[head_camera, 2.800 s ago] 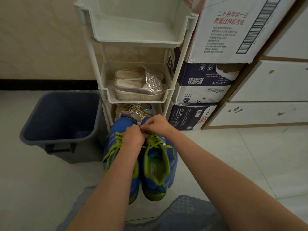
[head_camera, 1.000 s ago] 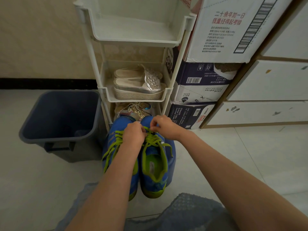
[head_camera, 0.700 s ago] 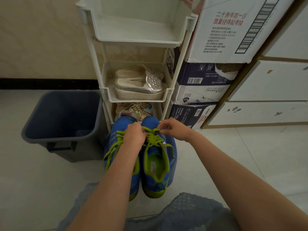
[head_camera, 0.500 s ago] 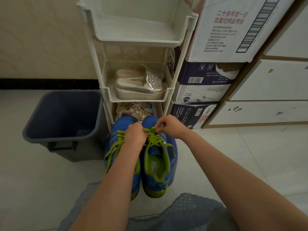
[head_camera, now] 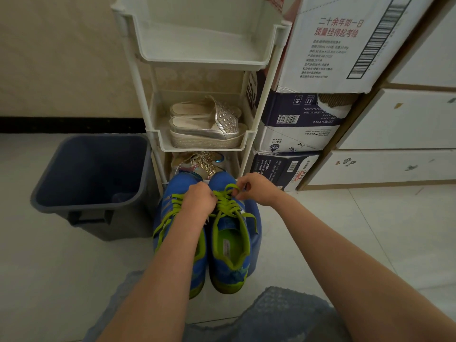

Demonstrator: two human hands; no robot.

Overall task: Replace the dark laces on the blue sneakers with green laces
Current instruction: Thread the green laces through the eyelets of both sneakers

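Nearest to us, grey-blue fabric (head_camera: 283, 314) fills the bottom edge, and both bare forearms reach out over it. Just beyond, the blue sneakers (head_camera: 222, 225) stand side by side on the pale tiled floor (head_camera: 345, 243), toes pointing away, both threaded with green laces (head_camera: 225, 206). Our left forearm lies across the left sneaker and hides most of its opening. The left hand (head_camera: 198, 199) sits between the two shoes, fingers curled round a lace at the top of the right sneaker's lacing. The right hand (head_camera: 257, 187) pinches a loop of the same lace near the toe, thumb and forefinger closed on it.

To the left, a dark grey bin (head_camera: 91, 174) stands near the sneakers. Straight ahead, the toes all but meet a white plastic rack (head_camera: 153, 134). Its lowest shelf holds a glittery shoe (head_camera: 199, 164), partly hidden by the sneaker toes, and the middle shelf holds silver sandals (head_camera: 209, 124). Right of the rack, cardboard boxes (head_camera: 296, 119) are stacked against white drawers (head_camera: 394, 119).
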